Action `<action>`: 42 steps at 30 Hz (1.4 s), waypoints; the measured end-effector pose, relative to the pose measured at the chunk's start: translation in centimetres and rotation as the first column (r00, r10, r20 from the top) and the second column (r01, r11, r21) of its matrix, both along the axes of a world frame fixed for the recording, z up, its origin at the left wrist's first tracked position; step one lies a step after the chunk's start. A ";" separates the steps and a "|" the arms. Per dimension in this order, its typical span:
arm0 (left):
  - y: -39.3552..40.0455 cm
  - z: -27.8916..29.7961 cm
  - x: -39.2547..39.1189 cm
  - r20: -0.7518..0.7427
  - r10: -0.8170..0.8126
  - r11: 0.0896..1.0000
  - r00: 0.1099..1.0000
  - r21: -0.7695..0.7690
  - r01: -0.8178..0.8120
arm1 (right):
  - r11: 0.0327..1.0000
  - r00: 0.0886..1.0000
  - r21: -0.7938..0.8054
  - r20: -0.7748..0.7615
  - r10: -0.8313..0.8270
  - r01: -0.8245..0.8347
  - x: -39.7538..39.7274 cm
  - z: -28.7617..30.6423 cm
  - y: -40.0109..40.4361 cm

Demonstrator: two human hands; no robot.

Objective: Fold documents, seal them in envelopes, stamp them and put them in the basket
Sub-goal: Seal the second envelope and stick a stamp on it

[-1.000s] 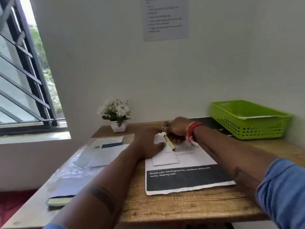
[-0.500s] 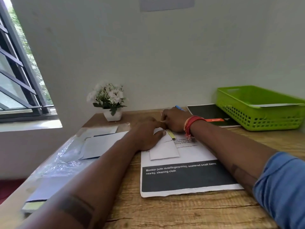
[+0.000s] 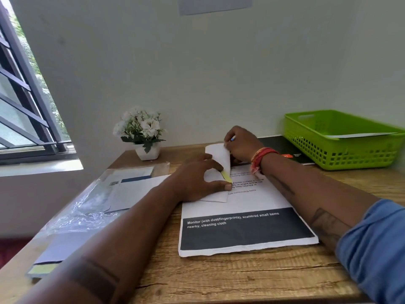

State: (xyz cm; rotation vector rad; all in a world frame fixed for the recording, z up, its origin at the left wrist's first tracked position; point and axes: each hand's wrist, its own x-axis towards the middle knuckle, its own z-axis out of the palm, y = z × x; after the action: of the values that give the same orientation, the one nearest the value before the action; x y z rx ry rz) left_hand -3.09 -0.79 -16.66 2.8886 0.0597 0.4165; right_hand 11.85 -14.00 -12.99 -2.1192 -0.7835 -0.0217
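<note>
While the wooden desk (image 3: 252,279) carries everything, a large printed sheet with a dark band (image 3: 245,233) lies at its centre and a lime-green plastic basket (image 3: 341,148) sits at the far right. On the sheet rests a small white envelope (image 3: 215,187), its flap (image 3: 219,155) raised. Left hand (image 3: 195,183) pins the envelope with thumb and fingers; right hand (image 3: 242,144) pinches the flap's top, perhaps also gripping a blue pen (image 3: 232,138).

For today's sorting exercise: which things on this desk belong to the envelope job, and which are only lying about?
In use: envelope, printed sheet, green basket, left hand, right hand.

Lying about: flower pot, plastic wrap, black booklet.
</note>
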 end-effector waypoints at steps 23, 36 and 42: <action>-1.0 1.2 1.0 -0.103 0.048 0.998 0.994 -0.023 -0.051 | 0.954 0.961 0.169 0.076 -0.264 0.249 1.5 -0.1 -5.4; -1.8 0.7 0.9 -0.051 0.021 0.995 0.998 -0.094 -0.025 | 0.842 0.946 0.459 0.012 -0.324 0.282 1.9 0.3 -5.6; -1.6 0.5 1.0 -0.076 0.005 0.998 0.997 -0.059 -0.010 | 0.870 0.962 0.425 -0.015 -0.271 0.252 1.9 0.0 -5.4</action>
State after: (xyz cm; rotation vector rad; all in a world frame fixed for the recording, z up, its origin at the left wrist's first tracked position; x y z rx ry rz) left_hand -2.05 -2.43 -16.20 2.8458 0.0934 0.3007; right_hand 13.79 -19.45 -12.96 -1.7929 -0.4572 -0.3573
